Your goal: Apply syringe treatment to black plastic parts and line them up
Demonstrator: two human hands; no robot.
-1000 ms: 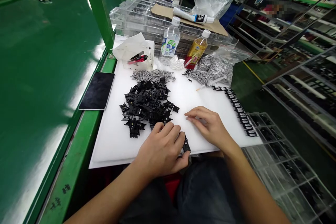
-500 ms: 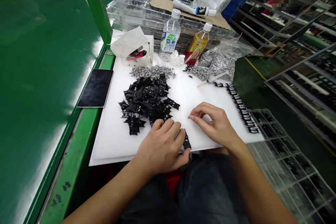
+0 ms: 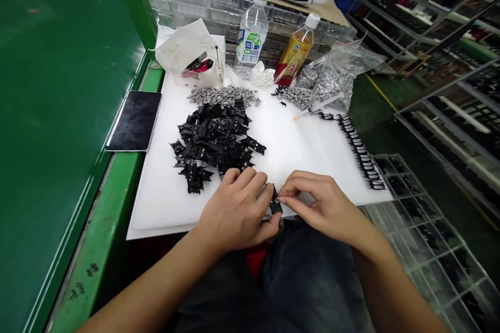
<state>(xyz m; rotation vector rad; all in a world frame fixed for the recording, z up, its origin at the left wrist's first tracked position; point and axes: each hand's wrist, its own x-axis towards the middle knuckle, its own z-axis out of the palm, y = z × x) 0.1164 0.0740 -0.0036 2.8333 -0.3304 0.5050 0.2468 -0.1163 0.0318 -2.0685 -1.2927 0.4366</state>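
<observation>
My left hand (image 3: 240, 208) is closed on a black plastic part (image 3: 276, 206) at the front edge of the white foam board (image 3: 164, 218). The fingers of my right hand (image 3: 322, 200) are pinched together, their tips touching that black part. The small grey piece between those fingertips is mostly hidden now. Just beyond my left hand lies a heap of similar black plastic parts (image 3: 214, 138). Behind the heap is a spread of small grey metal pieces (image 3: 219, 95).
A row of black parts (image 3: 359, 153) lines the board's right side. Farther back stand a clear bottle (image 3: 250, 36), a yellow drink bottle (image 3: 297, 49), a bag of grey pieces (image 3: 332, 78) and a syringe (image 3: 320, 105). A tablet (image 3: 135, 120) lies left; a divided tray (image 3: 425, 239) sits right.
My right hand has moved left and toward me, bringing its pinched grey piece to the black part. My left hand keeps its hold. The whole view has shifted slightly.
</observation>
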